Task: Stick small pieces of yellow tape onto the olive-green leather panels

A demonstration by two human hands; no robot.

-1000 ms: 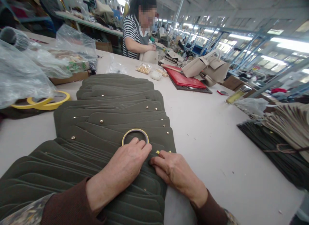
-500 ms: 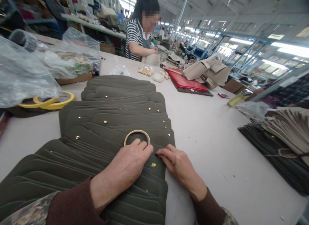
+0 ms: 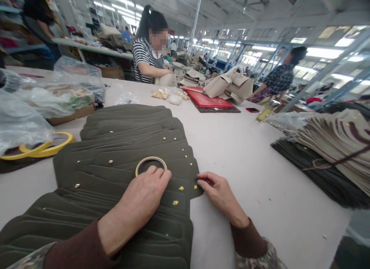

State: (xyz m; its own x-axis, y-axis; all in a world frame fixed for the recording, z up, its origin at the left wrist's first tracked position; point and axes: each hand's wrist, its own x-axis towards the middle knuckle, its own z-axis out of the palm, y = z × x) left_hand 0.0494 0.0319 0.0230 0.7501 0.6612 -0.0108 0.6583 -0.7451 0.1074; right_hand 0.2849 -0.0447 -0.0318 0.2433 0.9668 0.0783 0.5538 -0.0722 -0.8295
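Note:
Overlapping dark green panels (image 3: pixel 121 145) lie fanned in rows on the table, several with small gold studs. My left hand (image 3: pixel 148 194) rests on them, fingers curled round a roll of yellow tape (image 3: pixel 151 158) that stands partly hidden behind the knuckles. At the right edge of the stack, my right hand (image 3: pixel 216 192) has thumb and forefinger closed at the border of one panel (image 3: pixel 197 192), which juts out past its neighbours. Small yellow tape pieces (image 3: pixel 175 202) stick to the panels between my hands.
Yellow tape rolls (image 3: pixel 58 145) and plastic bags (image 3: pixel 23 118) are at left. Across the table (image 3: pixel 237 161), a person in stripes (image 3: pixel 144 57) handles a beige piece near bags of gold studs (image 3: pixel 160 93) and a red pad (image 3: pixel 208 98). Tied panel bundles (image 3: pixel 326 157) lie at right.
More yellow tape pieces now show on the panels. My right hand has shifted right, with a panel's edge now sticking out beside it. The view has turned right, showing another person.

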